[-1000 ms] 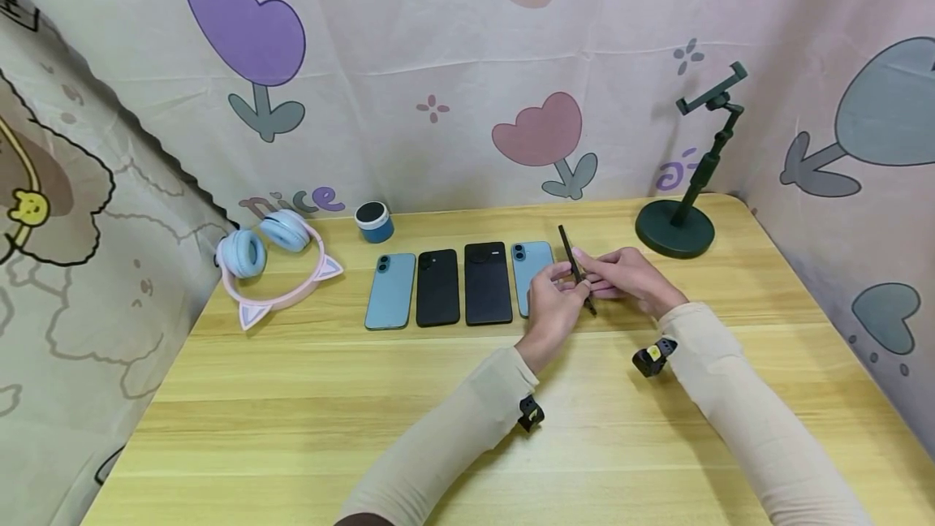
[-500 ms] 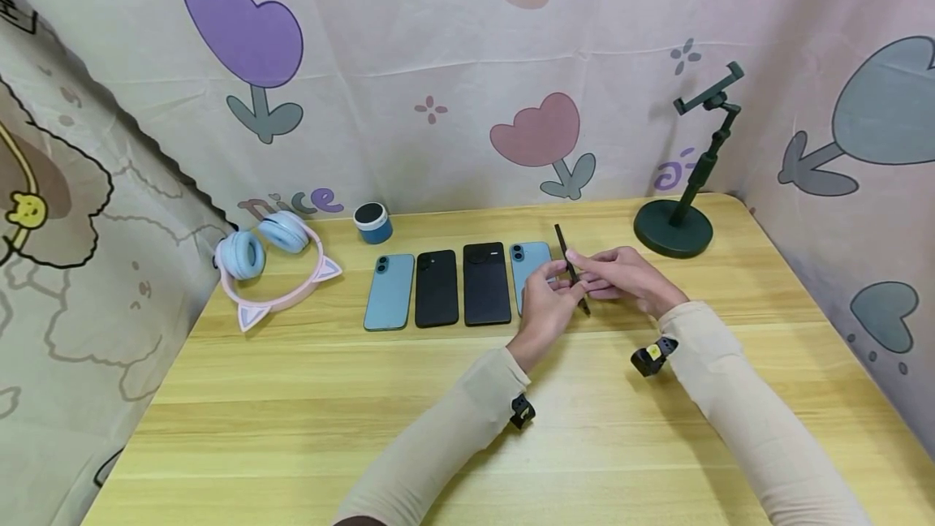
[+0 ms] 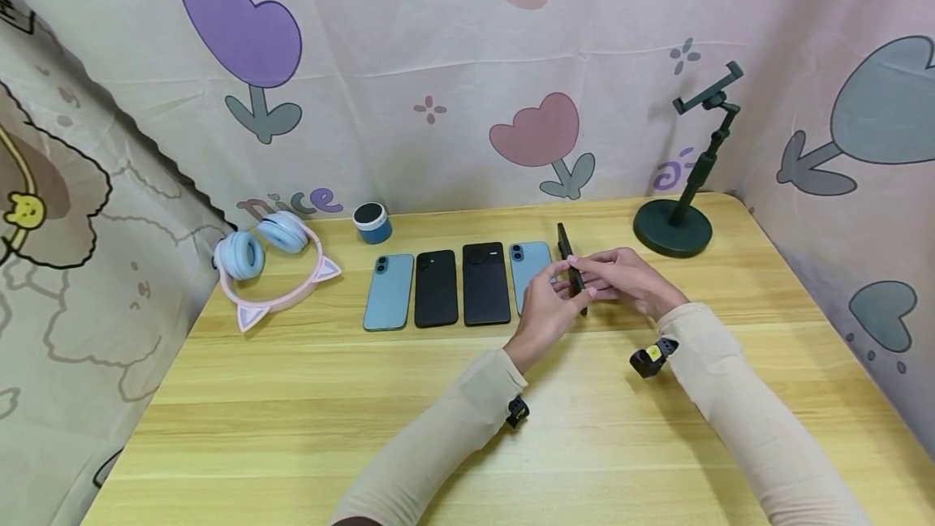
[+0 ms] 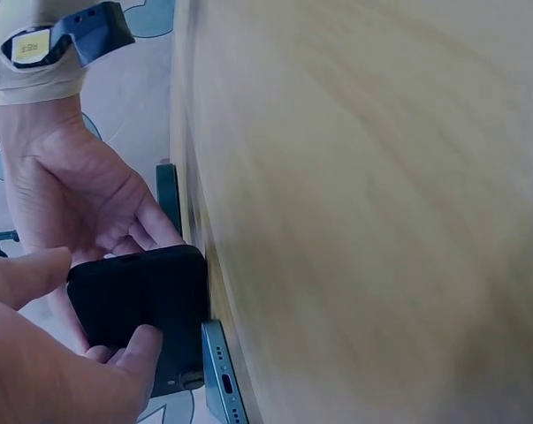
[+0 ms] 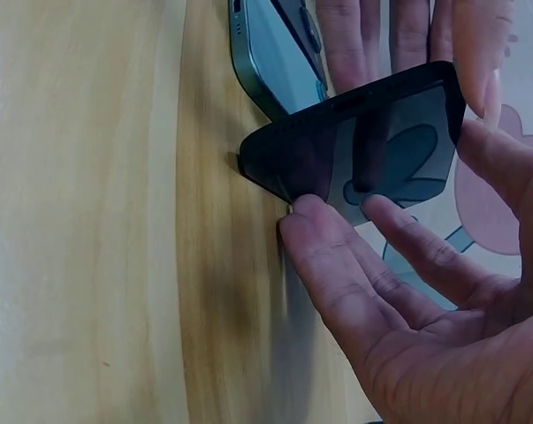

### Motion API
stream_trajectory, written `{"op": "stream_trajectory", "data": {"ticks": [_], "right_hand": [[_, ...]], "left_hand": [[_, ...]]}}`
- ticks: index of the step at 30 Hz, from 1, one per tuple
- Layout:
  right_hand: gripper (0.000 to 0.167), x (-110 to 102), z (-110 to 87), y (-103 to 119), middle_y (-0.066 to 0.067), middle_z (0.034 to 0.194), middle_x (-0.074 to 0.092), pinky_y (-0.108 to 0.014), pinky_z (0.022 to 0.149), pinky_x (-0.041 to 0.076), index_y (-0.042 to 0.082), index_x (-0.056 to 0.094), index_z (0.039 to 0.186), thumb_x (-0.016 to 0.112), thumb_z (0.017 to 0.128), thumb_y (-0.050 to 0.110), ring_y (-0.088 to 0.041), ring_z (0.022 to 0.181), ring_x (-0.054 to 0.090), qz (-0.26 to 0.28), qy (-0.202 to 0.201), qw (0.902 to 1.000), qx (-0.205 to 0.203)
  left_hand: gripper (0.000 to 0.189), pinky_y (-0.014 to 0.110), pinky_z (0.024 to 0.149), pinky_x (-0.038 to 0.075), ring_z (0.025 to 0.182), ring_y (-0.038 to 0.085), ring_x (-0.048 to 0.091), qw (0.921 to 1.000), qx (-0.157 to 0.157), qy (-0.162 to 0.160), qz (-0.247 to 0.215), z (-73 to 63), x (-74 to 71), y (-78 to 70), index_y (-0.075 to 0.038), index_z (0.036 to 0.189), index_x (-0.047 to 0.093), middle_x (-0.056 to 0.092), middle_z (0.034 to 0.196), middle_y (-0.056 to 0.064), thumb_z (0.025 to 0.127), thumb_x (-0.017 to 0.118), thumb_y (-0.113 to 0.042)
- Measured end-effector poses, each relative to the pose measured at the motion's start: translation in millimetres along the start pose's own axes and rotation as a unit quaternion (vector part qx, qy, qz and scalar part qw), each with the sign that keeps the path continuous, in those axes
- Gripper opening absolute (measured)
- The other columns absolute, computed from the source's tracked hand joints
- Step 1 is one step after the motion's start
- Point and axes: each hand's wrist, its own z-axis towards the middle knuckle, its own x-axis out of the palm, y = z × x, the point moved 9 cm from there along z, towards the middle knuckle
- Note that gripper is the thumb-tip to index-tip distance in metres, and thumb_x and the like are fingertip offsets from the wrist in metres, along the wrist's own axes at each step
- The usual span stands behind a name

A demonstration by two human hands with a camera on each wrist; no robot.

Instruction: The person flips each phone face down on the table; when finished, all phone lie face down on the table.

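A black phone (image 3: 565, 242) stands on its long edge between both hands, low over the table. My left hand (image 3: 544, 311) grips it from the left, on the side with the camera bump, seen in the left wrist view. From the other side my right hand (image 3: 628, 276) holds it, thumb at the upper edge and fingertips against the glossy screen (image 5: 399, 150), as the right wrist view shows. Right beside it lies a light blue phone (image 3: 529, 258), partly hidden by the left hand.
In a row left of the hands lie a black phone (image 3: 487, 291) with a big round camera, another black phone (image 3: 437, 291) and a blue phone (image 3: 389, 295). Cat-ear headphones (image 3: 281, 300), a small blue-white jar (image 3: 373, 226) and a dark green phone stand (image 3: 672, 230) sit farther back.
The black phone has turned slightly between the hands, from a thin edge to showing more of its flat side. My left hand and forearm have shifted a little left; the right hand is nearly still.
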Motion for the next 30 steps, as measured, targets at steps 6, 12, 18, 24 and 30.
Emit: {"op": "stream_trajectory", "data": {"ticks": [6, 12, 18, 24, 30], "right_hand": [[0.069, -1.5, -1.0, 1.6, -0.024, 0.122, 0.068, -0.03, 0.08, 0.059, -0.009, 0.049, 0.142, 0.069, 0.098, 0.04, -0.022, 0.098, 0.072, 0.01, 0.009, 0.9998, -0.011], [0.065, -7.1, -3.5, 2.8, -0.019, 0.118, 0.071, -0.034, 0.086, 0.058, -0.009, 0.047, 0.145, 0.067, 0.1, 0.034, -0.023, 0.101, 0.072, 0.026, 0.003, 0.9995, -0.017], [0.059, -16.4, -7.1, 0.2, -0.014, 0.116, 0.071, -0.032, 0.086, 0.058, -0.01, 0.048, 0.144, 0.065, 0.101, 0.027, -0.015, 0.094, 0.073, 0.043, -0.022, 0.9986, -0.02], [0.058, -24.0, -8.0, -5.2, -0.005, 0.105, 0.073, -0.029, 0.081, 0.059, -0.013, 0.048, 0.142, 0.067, 0.1, 0.022, -0.012, 0.088, 0.073, 0.059, -0.049, 0.9968, -0.023], [0.055, -31.0, -8.5, -12.2, -0.003, 0.106, 0.07, -0.028, 0.082, 0.058, -0.013, 0.05, 0.141, 0.068, 0.099, 0.019, -0.009, 0.087, 0.072, 0.05, -0.074, 0.9958, -0.021]], "left_hand": [[0.065, 0.032, 0.094, 0.054, 0.126, 0.028, 0.06, 0.9983, 0.021, 0.042, 0.034, -1.9, 6.0, -1.6, -0.009, 0.147, 0.052, 0.054, 0.146, 0.01, 0.09, 0.08, -0.023], [0.066, 0.033, 0.097, 0.051, 0.121, 0.023, 0.061, 0.9893, 0.056, 0.07, 0.115, -3.0, 13.3, -6.5, -0.006, 0.149, 0.049, 0.061, 0.138, 0.01, 0.093, 0.077, -0.026], [0.067, 0.041, 0.114, 0.037, 0.144, 0.026, 0.039, 0.9751, 0.073, 0.095, 0.187, -4.8, 21.6, -8.4, -0.006, 0.15, 0.048, 0.042, 0.157, 0.009, 0.094, 0.076, -0.029], [0.068, 0.039, 0.116, 0.034, 0.146, 0.025, 0.036, 0.9649, 0.074, 0.124, 0.219, -5.5, 27.2, -7.8, -0.006, 0.151, 0.047, 0.036, 0.16, 0.011, 0.093, 0.076, -0.03], [0.071, 0.039, 0.116, 0.034, 0.146, 0.026, 0.035, 0.9511, 0.08, 0.149, 0.259, -5.2, 32.1, -5.9, -0.007, 0.152, 0.046, 0.032, 0.163, 0.009, 0.093, 0.076, -0.034]]}}
